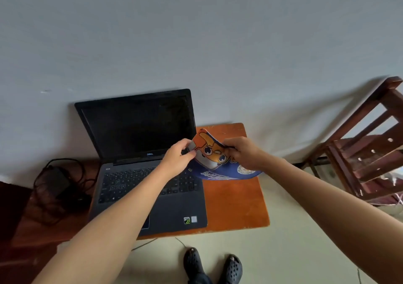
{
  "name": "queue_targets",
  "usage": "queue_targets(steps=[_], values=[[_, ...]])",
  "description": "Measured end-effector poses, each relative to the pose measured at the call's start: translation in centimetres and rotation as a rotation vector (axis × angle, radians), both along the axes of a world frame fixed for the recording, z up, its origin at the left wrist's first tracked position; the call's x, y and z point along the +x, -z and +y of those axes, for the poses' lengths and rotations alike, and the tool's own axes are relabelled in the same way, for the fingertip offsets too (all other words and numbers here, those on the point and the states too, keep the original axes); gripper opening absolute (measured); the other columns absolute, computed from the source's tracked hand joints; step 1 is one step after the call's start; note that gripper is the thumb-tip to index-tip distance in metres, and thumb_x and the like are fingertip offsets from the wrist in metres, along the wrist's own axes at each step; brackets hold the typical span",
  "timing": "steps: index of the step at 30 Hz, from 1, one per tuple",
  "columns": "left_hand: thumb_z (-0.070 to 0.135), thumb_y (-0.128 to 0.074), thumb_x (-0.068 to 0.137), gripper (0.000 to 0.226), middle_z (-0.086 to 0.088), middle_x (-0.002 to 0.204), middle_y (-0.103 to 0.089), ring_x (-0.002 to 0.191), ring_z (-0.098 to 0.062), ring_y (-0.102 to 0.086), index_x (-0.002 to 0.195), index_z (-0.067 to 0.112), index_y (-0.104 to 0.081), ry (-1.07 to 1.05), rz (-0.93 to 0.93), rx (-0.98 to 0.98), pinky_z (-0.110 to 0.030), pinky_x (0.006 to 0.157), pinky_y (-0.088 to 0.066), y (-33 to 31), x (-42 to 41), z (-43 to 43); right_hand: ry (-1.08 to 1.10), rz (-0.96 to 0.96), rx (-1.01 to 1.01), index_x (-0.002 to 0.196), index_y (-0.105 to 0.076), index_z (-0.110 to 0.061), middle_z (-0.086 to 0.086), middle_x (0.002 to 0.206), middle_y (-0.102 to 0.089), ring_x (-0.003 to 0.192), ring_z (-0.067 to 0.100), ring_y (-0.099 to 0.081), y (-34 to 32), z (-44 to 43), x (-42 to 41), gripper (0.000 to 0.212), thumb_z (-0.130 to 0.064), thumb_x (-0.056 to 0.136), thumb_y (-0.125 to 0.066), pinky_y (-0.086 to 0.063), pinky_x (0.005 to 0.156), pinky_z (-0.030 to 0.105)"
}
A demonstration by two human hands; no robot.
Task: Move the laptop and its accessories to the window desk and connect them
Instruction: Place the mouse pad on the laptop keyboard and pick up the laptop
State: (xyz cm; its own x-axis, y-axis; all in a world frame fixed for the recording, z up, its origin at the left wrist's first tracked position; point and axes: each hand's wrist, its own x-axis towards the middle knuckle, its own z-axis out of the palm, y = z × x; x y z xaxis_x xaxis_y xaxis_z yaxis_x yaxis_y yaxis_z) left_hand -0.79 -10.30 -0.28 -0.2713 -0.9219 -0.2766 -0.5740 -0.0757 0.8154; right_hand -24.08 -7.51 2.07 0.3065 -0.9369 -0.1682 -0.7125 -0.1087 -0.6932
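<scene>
Against a pale grey wall stands an orange-brown desk [235, 205]. Both hands pinch a bent cartoon mouse pad [214, 155] above it: left hand [178, 158] on its left edge, right hand [244, 153] on its right. Below the left hand lies the open laptop [139, 153]; further left, a black charger [58, 185].

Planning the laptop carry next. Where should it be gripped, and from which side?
Judgement: close the lid first, then take the laptop by its two side edges, from the near front edge. The wall sits right behind the screen, and the charger with its cables crowds its left. The left hand and right hand both hold the curled mouse pad now.
</scene>
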Motion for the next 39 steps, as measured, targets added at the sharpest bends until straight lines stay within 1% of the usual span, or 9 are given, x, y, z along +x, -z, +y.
queue_targets(steps=[4, 7, 12, 19, 22, 25, 29, 34, 39], values=[[0.019, -0.052, 0.096, 0.015, -0.011, 0.086, -0.063, 0.078, -0.017, -0.056, 0.085, 0.013, -0.059, -0.068, 0.086, 0.04, -0.035, 0.076, -0.043, -1.6, 2.2, 0.9, -0.059, -0.014, 0.038, 0.087, -0.059, -0.021, -0.004, 0.076, -0.062, 0.07, 0.018, -0.054, -1.2, -1.2, 1.3, 0.016, -0.011, 0.095, -0.051, -0.042, 0.062, 0.036], [0.019, -0.05, 0.098, 0.021, -0.021, 0.089, -0.064, 0.075, -0.018, -0.054, 0.087, 0.003, -0.058, -0.214, 0.08, -0.014, -0.032, 0.067, -0.039, -1.6, 5.2, 2.2, -0.043, -0.16, 0.242, 0.095, -0.061, -0.025, -0.005, 0.09, -0.067, 0.08, 0.013, -0.064, -1.0, -1.4, 3.1, 0.012, -0.02, 0.088, -0.069, -0.049, 0.067, 0.02], [0.025, -0.048, 0.098, 0.022, -0.003, 0.082, -0.069, 0.068, -0.008, -0.062, 0.085, 0.011, -0.06, -0.496, 0.176, 0.04, -0.023, 0.06, -0.044, -0.5, 11.0, 4.8, -0.067, -0.038, 0.457, 0.089, -0.068, -0.018, 0.003, 0.09, -0.071, 0.084, 0.021, -0.065, 2.8, 0.1, 7.8, 0.013, -0.021, 0.079, -0.076, -0.052, 0.069, 0.029], [0.018, -0.046, 0.099, 0.026, -0.007, 0.082, -0.065, 0.072, -0.019, -0.054, 0.083, 0.003, -0.06, -0.719, 0.084, 0.157, -0.029, 0.06, -0.036, 3.0, 17.5, 6.5, 0.309, -0.282, 0.643, 0.1, -0.068, -0.007, 0.007, 0.086, -0.075, 0.069, 0.018, -0.069, 7.2, -0.3, 14.1, 0.019, -0.018, 0.086, -0.072, -0.059, 0.069, 0.034], [0.014, -0.047, 0.097, 0.026, -0.008, 0.07, -0.056, 0.064, -0.018, -0.045, 0.075, 0.005, -0.054, -0.641, -0.081, 0.185, -0.028, 0.054, -0.028, 4.5, 19.2, 6.4, 0.39, -0.21, 0.546, 0.097, -0.068, -0.006, 0.011, 0.095, -0.074, 0.074, 0.019, -0.069, 8.5, -0.9, 16.7, 0.013, -0.017, 0.09, -0.067, -0.059, 0.065, 0.035], [0.011, -0.048, 0.096, 0.024, -0.008, 0.069, -0.055, 0.06, -0.016, -0.048, 0.072, 0.007, -0.047, -0.448, -0.269, 0.126, -0.028, 0.053, -0.031, 5.9, 20.6, 5.8, 0.325, 0.07, 0.401, 0.107, -0.065, -0.01, 0.009, 0.107, -0.071, 0.091, 0.025, -0.067, 9.6, -1.2, 18.9, 0.021, -0.025, 0.093, -0.062, -0.056, 0.075, 0.038], [0.019, -0.047, 0.096, 0.007, -0.006, 0.083, -0.061, 0.074, -0.024, -0.06, 0.094, 0.013, -0.045, -0.189, -0.535, 0.017, -0.032, 0.055, -0.04, 7.7, 22.0, 4.4, 0.286, 0.364, 0.272, 0.115, -0.05, -0.016, 0.012, 0.112, -0.066, 0.095, 0.033, -0.064, 11.0, -1.2, 21.6, 0.026, -0.032, 0.095, -0.053, -0.048, 0.069, 0.036], [0.027, -0.048, 0.095, 0.022, -0.006, 0.099, -0.066, 0.089, -0.027, -0.067, 0.113, 0.016, -0.044, -0.015, -0.718, -0.018, -0.036, 0.067, -0.051, 9.2, 24.0, 3.5, 0.266, 0.532, 0.176, 0.122, -0.041, -0.018, 0.013, 0.107, -0.066, 0.092, 0.035, -0.063, 12.6, -0.9, 22.2, 0.028, -0.025, 0.096, -0.046, -0.04, 0.062, 0.035], [0.031, -0.054, 0.089, 0.033, -0.007, 0.111, -0.056, 0.102, -0.026, -0.056, 0.115, 0.012, -0.05, -0.038, -0.897, -0.123, -0.039, 0.072, -0.052, 10.1, 27.8, 2.2, 0.323, 0.649, 0.119, 0.134, -0.037, -0.018, 0.008, 0.129, -0.051, 0.119, 0.03, -0.047, 12.6, 0.1, 20.4, 0.042, -0.032, 0.095, -0.046, -0.046, 0.082, 0.04]])
